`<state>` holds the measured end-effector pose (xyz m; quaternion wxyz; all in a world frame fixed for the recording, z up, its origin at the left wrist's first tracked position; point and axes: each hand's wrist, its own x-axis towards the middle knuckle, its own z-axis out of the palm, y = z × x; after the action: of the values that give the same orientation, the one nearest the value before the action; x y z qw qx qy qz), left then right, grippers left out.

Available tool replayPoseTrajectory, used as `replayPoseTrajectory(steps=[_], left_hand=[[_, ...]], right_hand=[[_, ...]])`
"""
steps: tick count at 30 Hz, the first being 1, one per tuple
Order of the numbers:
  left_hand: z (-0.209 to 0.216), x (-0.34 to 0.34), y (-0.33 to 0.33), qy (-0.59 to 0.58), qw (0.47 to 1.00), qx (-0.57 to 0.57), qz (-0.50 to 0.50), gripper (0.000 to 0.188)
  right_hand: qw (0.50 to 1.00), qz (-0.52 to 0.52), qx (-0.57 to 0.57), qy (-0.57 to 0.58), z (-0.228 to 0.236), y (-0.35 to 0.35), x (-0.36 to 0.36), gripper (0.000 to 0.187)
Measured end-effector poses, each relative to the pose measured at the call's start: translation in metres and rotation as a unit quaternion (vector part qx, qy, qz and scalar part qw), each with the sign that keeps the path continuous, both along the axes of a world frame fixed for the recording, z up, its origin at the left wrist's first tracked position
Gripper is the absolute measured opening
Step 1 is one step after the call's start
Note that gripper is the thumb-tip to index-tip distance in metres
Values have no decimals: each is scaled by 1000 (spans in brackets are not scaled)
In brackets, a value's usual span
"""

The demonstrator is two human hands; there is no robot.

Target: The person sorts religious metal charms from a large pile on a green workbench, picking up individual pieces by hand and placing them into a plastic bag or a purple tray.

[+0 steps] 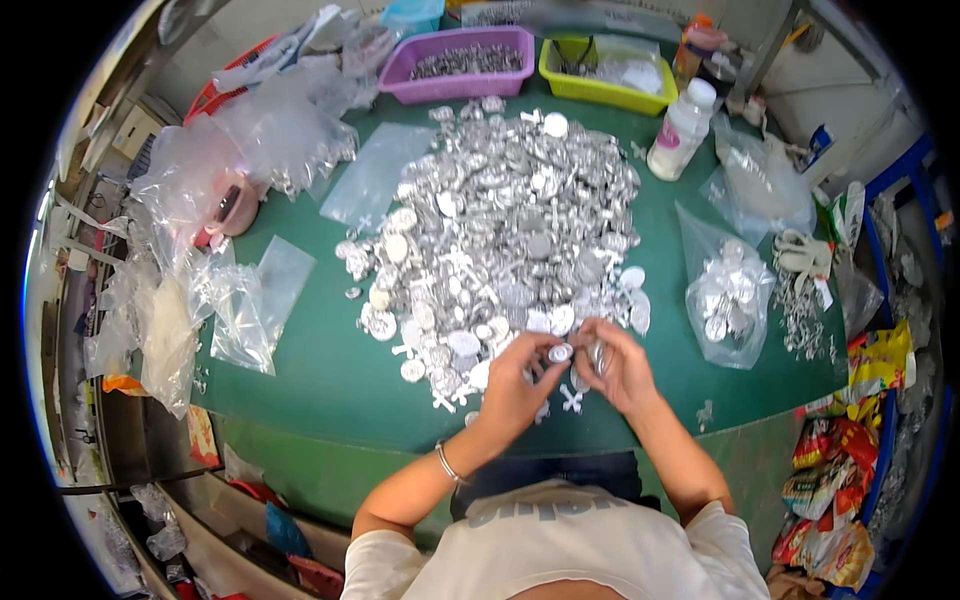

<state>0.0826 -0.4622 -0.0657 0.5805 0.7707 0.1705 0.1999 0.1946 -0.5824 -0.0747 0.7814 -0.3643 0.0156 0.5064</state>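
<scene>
A large heap of silvery metal medals and small crosses [520, 210] covers the middle of the green table. At its near edge my left hand [522, 378] pinches a small oval medal [560, 353] between thumb and fingers. Close beside it, my right hand [612, 368] is curled, with silvery pieces [597, 354] against its fingers; their exact kind is too small to tell. Just below the hands a small cross [571, 398] lies on the green tabletop [340, 400].
Behind the heap stand a purple basket [400, 85] of small metal parts and a yellow-green basket [610, 92]. A white bottle [682, 130] is at the back right, near a clear bag of medals [728, 300]. Plastic bags [250, 140] crowd the left side.
</scene>
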Motion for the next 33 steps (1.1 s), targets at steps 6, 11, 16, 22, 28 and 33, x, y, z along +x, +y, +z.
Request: replayPoseTrajectory(steps=[6,11,16,22,28,33], left_hand=[[8,15,5,-13,994,-89,-58,23],[-4,21,15,-19,983,-170,-71,23],[2,19,24,-12,992,-92,-81,26],[-6,20,37,-52,985,-163,-30,40],[-15,15,48,-48,992,-114,-26,28],[-11,11,52,-32,987,-154,-33,24]], right_hand=[[988,106,-27,-110,2,-5,6,25],[974,73,-92,-195,14,6,9,19],[965,99,-126,-209,20,13,15,13],[975,32,-161,-152,33,49,44,17],[963,-61,-108,-237,50,95,126,23],[976,-122,-69,-166,49,137,194,18]])
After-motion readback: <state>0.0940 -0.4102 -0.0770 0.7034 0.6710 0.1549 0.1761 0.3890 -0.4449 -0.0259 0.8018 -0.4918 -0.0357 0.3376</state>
